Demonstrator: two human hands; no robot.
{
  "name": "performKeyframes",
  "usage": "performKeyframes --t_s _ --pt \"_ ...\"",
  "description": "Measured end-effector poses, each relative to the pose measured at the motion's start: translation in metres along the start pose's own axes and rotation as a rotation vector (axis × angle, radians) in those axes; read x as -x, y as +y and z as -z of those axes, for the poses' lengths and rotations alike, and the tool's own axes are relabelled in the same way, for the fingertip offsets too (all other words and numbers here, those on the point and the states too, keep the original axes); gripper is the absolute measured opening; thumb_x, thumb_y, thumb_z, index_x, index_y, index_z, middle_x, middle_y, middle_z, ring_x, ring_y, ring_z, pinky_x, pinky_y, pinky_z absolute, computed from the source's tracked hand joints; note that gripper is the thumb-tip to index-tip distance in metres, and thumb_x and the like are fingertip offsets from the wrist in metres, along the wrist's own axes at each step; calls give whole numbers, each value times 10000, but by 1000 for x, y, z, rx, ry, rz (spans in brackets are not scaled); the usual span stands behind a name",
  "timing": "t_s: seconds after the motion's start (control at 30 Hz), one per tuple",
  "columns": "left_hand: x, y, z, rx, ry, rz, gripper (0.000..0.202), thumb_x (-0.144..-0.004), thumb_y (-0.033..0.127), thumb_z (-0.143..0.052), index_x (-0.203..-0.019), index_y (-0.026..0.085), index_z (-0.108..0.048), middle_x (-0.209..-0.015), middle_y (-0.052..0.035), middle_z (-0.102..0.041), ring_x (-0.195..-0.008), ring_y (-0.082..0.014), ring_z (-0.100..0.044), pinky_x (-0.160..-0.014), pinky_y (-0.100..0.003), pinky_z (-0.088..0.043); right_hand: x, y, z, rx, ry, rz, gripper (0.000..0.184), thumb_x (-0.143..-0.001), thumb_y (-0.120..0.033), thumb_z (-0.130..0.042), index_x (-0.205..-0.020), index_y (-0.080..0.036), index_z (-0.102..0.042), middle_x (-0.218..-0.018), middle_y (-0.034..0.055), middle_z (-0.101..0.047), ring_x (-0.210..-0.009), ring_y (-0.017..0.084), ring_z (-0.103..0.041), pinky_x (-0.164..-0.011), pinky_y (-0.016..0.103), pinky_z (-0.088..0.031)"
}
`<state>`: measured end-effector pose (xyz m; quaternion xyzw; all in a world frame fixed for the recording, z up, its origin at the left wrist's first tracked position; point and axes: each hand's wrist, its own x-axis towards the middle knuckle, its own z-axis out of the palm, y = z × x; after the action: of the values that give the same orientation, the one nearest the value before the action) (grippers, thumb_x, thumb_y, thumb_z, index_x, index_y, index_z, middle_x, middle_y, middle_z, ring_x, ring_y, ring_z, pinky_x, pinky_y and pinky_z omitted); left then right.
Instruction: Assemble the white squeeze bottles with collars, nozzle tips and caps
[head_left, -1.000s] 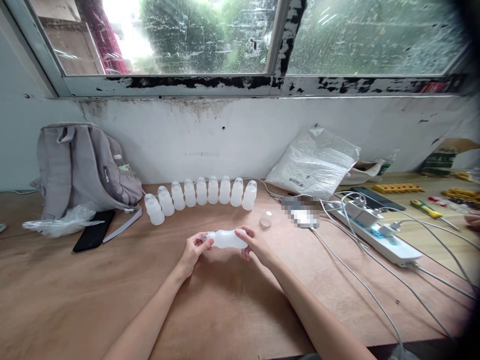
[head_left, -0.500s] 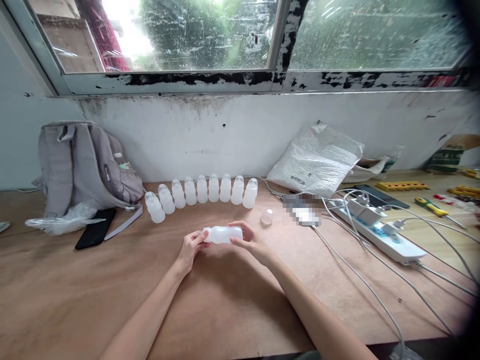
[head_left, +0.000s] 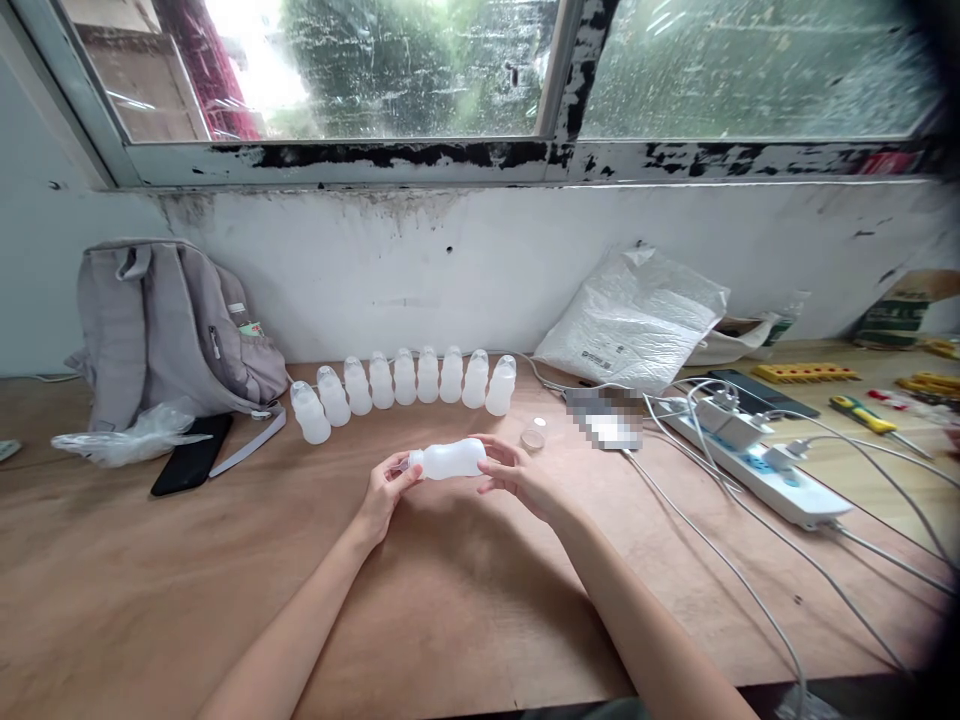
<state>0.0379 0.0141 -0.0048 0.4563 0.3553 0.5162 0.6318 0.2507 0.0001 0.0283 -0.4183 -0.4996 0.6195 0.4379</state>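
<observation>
Over mid-desk (head_left: 465, 610), bottle (head_left: 454, 459) on its side, neck toward 9 o'clock, base toward 3; left hand (head_left: 381, 490): fingers closed on the neck end; right hand (head_left: 526, 480): fingers half spread at the base, cannot tell if gripping; bottle row (head_left: 405, 378), nine upright, arcs from 10 to 1 o'clock; clear cap (head_left: 533, 434) between 2 and 3

On your left, a grey fabric backpack (head_left: 169, 320) sits behind a crumpled clear plastic bag (head_left: 139, 440) and flat black phone (head_left: 184, 470); on your right, a long white power strip (head_left: 763, 468) lies near a yellow-handled screwdriver (head_left: 866, 415)
</observation>
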Motion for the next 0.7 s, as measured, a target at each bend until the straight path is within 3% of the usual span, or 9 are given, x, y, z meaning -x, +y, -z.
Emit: performKeyframes --t_s 0.1,0.2,0.33,0.47,0.6,0.7 --pt "0 3 1 -4 5 7 323 -637 286 -697 -919 139 -642 -878 -62 -648 -836 -171 -565 -794 -277 -426 -1 2 2 106 86 -84 382 -756 -462 -530 -978 -154 -567 -820 82 -607 -573 138 -598 -353 191 -440" --pt "0 5 1 -1 3 21 336 -635 299 -696 -926 140 -641 -896 -67 -650 -851 -182 -567 -795 -286 -430 -2 5 1 89 75 15 400 -708 -396 -619 -1047 -204 -530 -911 61 -599 -691 142 -611 -462 200 -501" --pt "0 4 1 -38 3 22 356 -618 299 -709 -927 135 -644 -889 -72 -655 -857 -190 -571 -793 -282 -428 -1 4 -2 143 101 -95 401 -756 -477 -524 -1001 -161 -535 -683 33 -587 -493 109 -567 -355 179 -438" --pt "1 5 0 2 -20 50 342 -644 310 -688 -936 140 -639 -925 -75 -652 -870 -188 -574 -792 -281 -431 2 1 -6 89 23 41 468 -708 -383 -622 -1127 -263 -451 -894 23 -575 -730 140 -612 -534 211 -526" --pt "1 8 -1 6 -29 64 355 -632 327 -697 -927 138 -642 -922 -77 -658 -871 -193 -581 -789 -283 -434 2 1 -9 119 74 -29 411 -760 -470 -516 -1093 -234 -466 -816 26 -563 -568 117 -593 -404 202 -494" --pt "1 9 0 -3 -27 85 370 -630 342 -696 -934 137 -641 -937 -83 -657 -888 -199 -578 -778 -276 -435 0 4 -9 89 74 49 409 -721 -417 -590 -1077 -249 -480 -872 26 -566 -696 133 -596 -479 207 -526"
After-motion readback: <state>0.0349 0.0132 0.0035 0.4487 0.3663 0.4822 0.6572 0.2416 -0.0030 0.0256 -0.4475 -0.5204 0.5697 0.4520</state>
